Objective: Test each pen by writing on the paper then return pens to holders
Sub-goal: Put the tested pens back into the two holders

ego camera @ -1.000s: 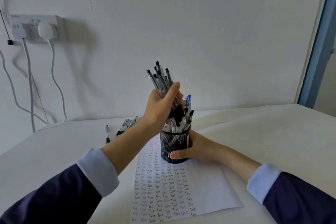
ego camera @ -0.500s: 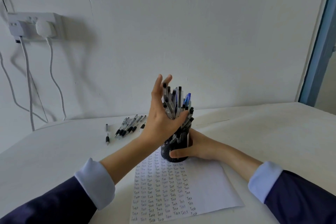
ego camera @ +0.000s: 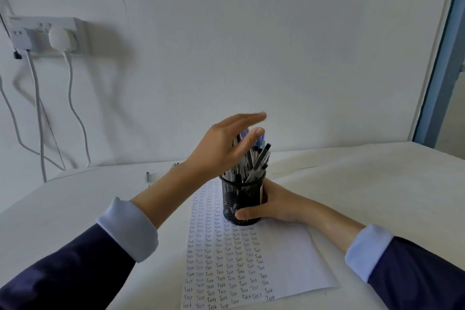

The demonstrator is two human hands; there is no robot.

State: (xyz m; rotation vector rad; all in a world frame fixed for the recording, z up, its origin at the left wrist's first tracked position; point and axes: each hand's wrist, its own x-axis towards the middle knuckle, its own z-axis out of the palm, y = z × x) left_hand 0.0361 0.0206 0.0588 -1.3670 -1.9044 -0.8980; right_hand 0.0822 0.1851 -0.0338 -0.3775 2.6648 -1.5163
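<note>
A black mesh pen holder (ego camera: 239,199) stands on a white sheet of paper (ego camera: 284,254) covered with rows of the handwritten word "Test". Several pens (ego camera: 254,161) stick out of its top, leaning right. My right hand (ego camera: 274,205) grips the holder low on its right side, thumb across the front. My left hand (ego camera: 226,143) hovers flat over the pen tops with straight fingers, holding nothing; whether it touches them is unclear.
The white table (ego camera: 364,184) runs to a white wall. A few loose pens (ego camera: 148,177) lie behind my left forearm, mostly hidden. A wall socket with plugs and hanging cables (ego camera: 50,38) is upper left. A blue door frame (ego camera: 445,70) stands at right.
My left hand lowered a gripped bundle of pens into the holder, let them go, and now spreads flat above them. My right hand kept hold of the holder.
</note>
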